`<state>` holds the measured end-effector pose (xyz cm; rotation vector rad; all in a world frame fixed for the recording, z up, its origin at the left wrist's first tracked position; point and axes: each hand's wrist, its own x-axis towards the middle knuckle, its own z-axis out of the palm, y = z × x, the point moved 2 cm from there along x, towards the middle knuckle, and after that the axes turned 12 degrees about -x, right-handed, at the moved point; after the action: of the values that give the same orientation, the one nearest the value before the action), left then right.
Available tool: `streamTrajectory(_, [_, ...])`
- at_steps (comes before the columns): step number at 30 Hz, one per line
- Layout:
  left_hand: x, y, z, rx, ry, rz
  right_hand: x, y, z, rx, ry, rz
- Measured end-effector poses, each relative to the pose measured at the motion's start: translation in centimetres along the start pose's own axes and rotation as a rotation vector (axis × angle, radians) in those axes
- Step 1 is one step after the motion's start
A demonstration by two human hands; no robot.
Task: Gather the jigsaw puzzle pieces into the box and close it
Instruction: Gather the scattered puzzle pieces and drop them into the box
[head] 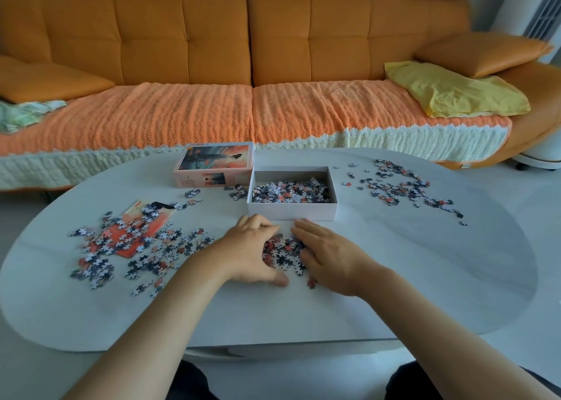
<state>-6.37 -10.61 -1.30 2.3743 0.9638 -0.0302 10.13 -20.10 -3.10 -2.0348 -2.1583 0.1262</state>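
Loosely, knobby card pieces (283,252), seemingly cupped hands

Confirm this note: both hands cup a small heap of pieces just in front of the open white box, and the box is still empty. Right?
Not quite. The head view shows the open white box already holds a layer of pieces. The rest stands: the left hand and right hand cup a small heap of pieces just in front of it.

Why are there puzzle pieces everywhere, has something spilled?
Nothing looks damaged. Loose pieces lie scattered left and right on the white oval table, some in the open white cardboard box. Both hands, left and right, cup a small heap.
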Motion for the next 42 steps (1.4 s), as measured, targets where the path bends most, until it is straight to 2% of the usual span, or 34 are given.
streamTrajectory(4, [0.2, 0.4, 0.1, -0.152, 0.060, 0.056, 0.2, -0.7, -0.5, 0.074, 0.048, -0.041])
streamTrajectory(7, [0.2, 0.5, -0.2, -0.179, 0.056, 0.079, 0.0, -0.1, -1.7, 0.111, 0.093, -0.032])
streamTrajectory(9, [0.0, 0.3, -0.5, -0.145, 0.037, 0.065, -0.5, 0.5, -2.6, 0.046, 0.031, -0.022])
streamTrajectory(12, [-0.2, -0.1, -0.4, -0.076, -0.001, 0.011, -1.2, 1.5, -3.0, -0.092, -0.165, 0.001])
streamTrajectory(15, [0.0, 0.1, 0.0, -0.098, 0.020, 0.018, -1.0, 1.7, -2.7, -0.068, -0.211, 0.046])
streamTrajectory(21, [0.8, 0.9, 0.2, -0.152, 0.055, 0.066, 0.8, 0.3, -2.0, -0.072, -0.145, 0.076])
streamTrajectory(29, [1.4, 1.4, -0.7, -0.196, 0.165, 0.067, 2.5, 0.0, -2.9, 0.093, -0.096, 0.217])
streamTrajectory(35, [1.9, 1.1, -2.6, -0.354, 0.215, 0.041, 3.8, 0.8, -4.2, 0.235, -0.086, 0.276])
streamTrajectory(39, [3.0, 0.9, -4.4, -0.446, 0.311, 0.073, 5.0, 1.5, -5.9, 0.323, 0.015, 0.309])
streamTrajectory(42, [4.4, 0.8, -5.7, -0.484, 0.426, 0.098, 6.3, 2.1, -6.7, 0.324, 0.172, 0.356])
